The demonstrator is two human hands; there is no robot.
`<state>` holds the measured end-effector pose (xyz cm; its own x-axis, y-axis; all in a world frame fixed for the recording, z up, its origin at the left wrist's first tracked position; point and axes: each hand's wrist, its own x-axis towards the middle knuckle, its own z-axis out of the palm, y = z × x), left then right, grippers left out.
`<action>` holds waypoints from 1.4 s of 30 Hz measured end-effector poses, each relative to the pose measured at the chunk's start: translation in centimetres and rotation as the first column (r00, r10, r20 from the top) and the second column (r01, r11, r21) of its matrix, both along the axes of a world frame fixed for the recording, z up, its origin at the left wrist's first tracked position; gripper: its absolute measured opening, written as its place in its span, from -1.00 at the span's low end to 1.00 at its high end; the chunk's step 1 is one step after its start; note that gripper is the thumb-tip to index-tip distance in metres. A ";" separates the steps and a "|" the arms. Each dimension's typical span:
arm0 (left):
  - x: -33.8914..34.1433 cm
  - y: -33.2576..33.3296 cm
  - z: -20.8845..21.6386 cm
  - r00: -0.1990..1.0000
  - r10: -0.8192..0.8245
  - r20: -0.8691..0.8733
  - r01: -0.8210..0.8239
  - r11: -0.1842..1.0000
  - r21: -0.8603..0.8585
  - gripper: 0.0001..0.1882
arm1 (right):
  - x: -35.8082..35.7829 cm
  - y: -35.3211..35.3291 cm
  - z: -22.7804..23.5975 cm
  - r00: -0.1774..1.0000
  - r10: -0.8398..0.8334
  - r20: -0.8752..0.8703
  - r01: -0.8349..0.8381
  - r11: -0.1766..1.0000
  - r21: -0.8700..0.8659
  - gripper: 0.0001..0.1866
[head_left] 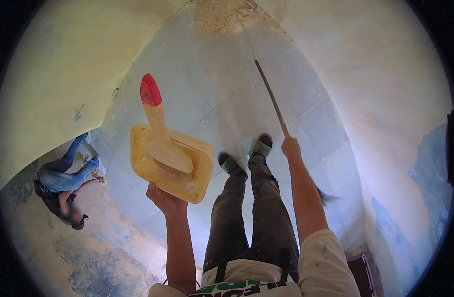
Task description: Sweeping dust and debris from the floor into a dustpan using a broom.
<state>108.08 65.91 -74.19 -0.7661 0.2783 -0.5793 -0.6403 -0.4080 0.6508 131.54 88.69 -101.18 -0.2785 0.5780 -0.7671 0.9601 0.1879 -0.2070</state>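
at the far left a co-worker (63, 179) in jeans and a dark top is bent low beside a patchy wall (108, 262), one hand near the floor.

next comes the person's left hand (166, 200), closed on the near edge of a yellow tub (193, 194); the thumb shows against its side, while the other fingers are mostly hidden. a broad brush (162, 141) stands tilted in the tub, bristles down, its pale handle rising past the far rim to a red tip. its long axis runs away from the person, leaning slightly left. the brush lies just beyond the left fingers, which do not visibly touch it; the left hand is much the nearer, the right being well apart.

in the middle are the person's sandals (229, 162) on the tiled floor (187, 89), with a heap of pale debris (232, 17) at the far end.

to the right, the right hand (291, 147) is wrapped around a thin stick (270, 92), which slants away and leftward, toward the heap. a blurred dark thing (327, 197) shows behind the forearm; what it is cannot be told.

the shirt (241, 287) bears bold black-and-green lettering, partly cut off; the tub and brush show no readable label.
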 end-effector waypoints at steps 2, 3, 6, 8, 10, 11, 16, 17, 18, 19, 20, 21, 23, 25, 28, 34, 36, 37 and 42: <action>0.2 1.1 1.1 1.000 0.030 0.009 -0.030 1.000 0.008 -0.52 | 4.4 -2.8 -1.4 1.000 0.005 -0.014 -0.004 0.997 0.080 -0.21; -0.4 0.0 1.0 0.999 0.039 0.000 -0.039 0.999 0.004 -0.52 | 4.8 -4.5 -0.7 1.000 -0.002 -0.017 0.003 0.999 0.051 -0.21; -1.6 -2.7 0.1 0.999 -0.029 -0.016 0.030 0.998 0.062 -0.36 | 3.3 -5.2 0.9 1.000 -0.029 0.009 0.029 0.999 -0.015 -0.18; -2.3 -2.0 0.6 0.999 -0.037 -0.007 0.037 0.996 0.076 -0.36 | 1.2 -5.1 1.4 0.999 -0.053 0.004 0.053 0.998 -0.025 -0.16; -2.2 -0.2 1.6 1.000 -0.010 -0.011 0.011 0.997 0.071 -0.39 | -1.7 -3.3 0.7 0.997 -0.071 -0.035 0.071 0.997 0.009 -0.18; -2.1 0.4 2.0 1.000 0.016 -0.020 -0.015 0.998 0.063 -0.42 | -3.1 -2.1 0.3 0.995 -0.094 -0.040 0.095 0.995 0.010 -0.17; -1.6 0.2 1.7 0.999 0.035 0.021 -0.037 0.994 0.099 -0.46 | -4.4 1.2 -0.8 0.981 -0.088 -0.173 0.101 0.992 0.071 -0.20; -1.5 0.0 1.9 0.997 0.068 0.023 -0.069 0.996 0.060 -0.48 | -3.2 0.2 -0.8 0.986 -0.112 -0.123 0.116 0.993 0.023 -0.18; -1.5 -0.4 2.0 0.997 0.072 0.017 -0.072 0.996 0.053 -0.48 | -1.8 -1.2 -0.6 0.990 -0.091 -0.111 0.093 0.996 0.012 -0.18; -1.3 -0.8 1.9 0.999 0.047 0.021 -0.049 0.996 0.072 -0.49 | -0.3 -2.2 -0.3 0.993 -0.070 -0.093 0.071 0.997 0.008 -0.18; -1.2 -1.0 1.9 0.999 0.023 0.024 -0.025 0.996 0.089 -0.50 | 0.8 -2.8 -0.4 0.994 -0.068 -0.091 0.068 0.998 0.006 -0.18; -1.0 -0.8 1.6 0.999 0.025 0.030 -0.028 0.996 0.089 -0.50 | 1.7 -3.2 -0.3 0.997 -0.061 -0.040 0.060 0.998 -0.019 -0.15; -0.8 0.0 1.3 1.000 0.008 0.022 -0.009 1.000 0.023 -0.49 | 2.5 -2.8 -0.6 0.999 -0.051 0.015 0.052 0.998 -0.044 -0.12; -0.9 -0.5 -0.2 1.000 0.006 0.028 -0.008 0.995 0.095 -0.48 | 1.8 -0.7 -1.6 0.994 -0.052 -0.099 0.056 0.998 0.034 -0.19; -0.5 0.8 -0.7 1.000 0.004 0.030 -0.008 0.990 0.142 -0.43 | -0.8 1.8 -2.8 0.989 -0.097 -0.107 0.097 0.995 -0.005 -0.17; 1.5 0.2 -1.5 0.999 0.005 0.039 -0.008 0.997 0.080 -0.37 | 3.2 -1.2 -2.5 0.998 -0.023 -0.063 0.023 1.000 -0.008 -0.17; 1.7 0.0 -1.6 0.999 -0.010 0.037 0.006 0.995 0.104 -0.37 | 3.4 -1.2 -2.5 0.998 -0.007 -0.064 0.007 1.000 -0.009 -0.17; 1.7 0.1 -1.4 0.999 -0.006 0.040 0.002 0.995 0.097 -0.37 | 3.4 -1.0 -2.2 0.998 0.005 -0.060 -0.005 1.000 -0.008 -0.18; 1.2 0.3 -1.4 0.999 0.014 0.051 -0.020 0.992 0.125 -0.38 | -1.4 2.6 -1.9 0.998 -0.031 -0.050 0.031 0.999 -0.010 -0.15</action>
